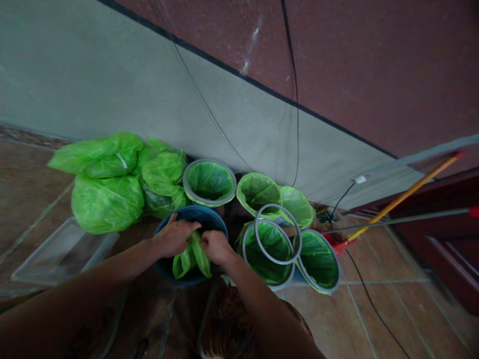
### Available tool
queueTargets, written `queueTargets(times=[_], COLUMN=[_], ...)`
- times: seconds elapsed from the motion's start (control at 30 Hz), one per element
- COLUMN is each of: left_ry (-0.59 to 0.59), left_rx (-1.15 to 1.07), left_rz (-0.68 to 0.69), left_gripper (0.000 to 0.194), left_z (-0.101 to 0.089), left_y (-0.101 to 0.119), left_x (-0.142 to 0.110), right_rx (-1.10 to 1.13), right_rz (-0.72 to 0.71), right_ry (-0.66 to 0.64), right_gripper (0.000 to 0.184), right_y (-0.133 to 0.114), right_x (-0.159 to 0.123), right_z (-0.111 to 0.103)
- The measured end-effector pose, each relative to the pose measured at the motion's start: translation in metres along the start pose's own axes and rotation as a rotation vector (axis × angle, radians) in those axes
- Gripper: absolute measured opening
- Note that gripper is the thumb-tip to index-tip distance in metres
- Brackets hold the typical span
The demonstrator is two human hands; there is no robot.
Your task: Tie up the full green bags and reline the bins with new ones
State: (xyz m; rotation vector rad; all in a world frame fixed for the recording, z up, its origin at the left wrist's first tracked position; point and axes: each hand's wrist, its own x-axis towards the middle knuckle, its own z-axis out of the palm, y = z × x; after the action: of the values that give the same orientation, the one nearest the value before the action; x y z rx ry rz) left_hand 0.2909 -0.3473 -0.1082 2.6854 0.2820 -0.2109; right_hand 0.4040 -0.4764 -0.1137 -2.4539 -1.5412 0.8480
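A blue bin (pixel 160 271) stands on the floor in front of me. Over its opening, both hands grip a green plastic bag (pixel 183 264) whose lower part hangs down inside. My left hand (pixel 175 238) is closed at the bag's upper left, its thumb stretched toward the other hand. Closed on the bag's upper right is my right hand (pixel 217 246), with the fingertips partly hidden. Just right of the blue bin, a loose grey ring (pixel 258 238) leans over a bin lined with green plastic (pixel 267 244).
Full green bags (pixel 107 202) are piled at the left by the wall, near a clear plastic tray (pixel 56 254). Several green-lined bins stand close by, including one at the back (pixel 209 182) and one at the right (pixel 318 262). A yellow-handled tool (pixel 404 197) leans beyond them.
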Motion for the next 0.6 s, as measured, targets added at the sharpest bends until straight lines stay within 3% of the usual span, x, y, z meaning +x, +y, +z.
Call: queueTargets(times=[0.1,0.3,0.47,0.6], left_ry=[0.002,-0.010,-0.052,-0.089], left_rx=[0.088,0.193,0.107,0.073], left_rz=[-0.019,-0.021,-0.053,-0.094], left_gripper=[0.069,0.087,0.078,0.069], left_z=[-0.002,0.000,0.000,-0.003], left_y=[-0.003,-0.020,-0.033,-0.027], left_x=[-0.001,-0.007,-0.010,-0.009], right_rx=[-0.059,-0.153,-0.158,-0.167], right_rz=[0.069,0.289,0.437,0.502], right_ry=[0.058,0.151,0.215,0.255], right_gripper=[0.025,0.026,0.026,0.027], right_y=[0.003,0.022,0.037,0.044], right_x=[-0.001,-0.002,-0.002,-0.003], right_z=[-0.006,-0.027,-0.041,-0.046])
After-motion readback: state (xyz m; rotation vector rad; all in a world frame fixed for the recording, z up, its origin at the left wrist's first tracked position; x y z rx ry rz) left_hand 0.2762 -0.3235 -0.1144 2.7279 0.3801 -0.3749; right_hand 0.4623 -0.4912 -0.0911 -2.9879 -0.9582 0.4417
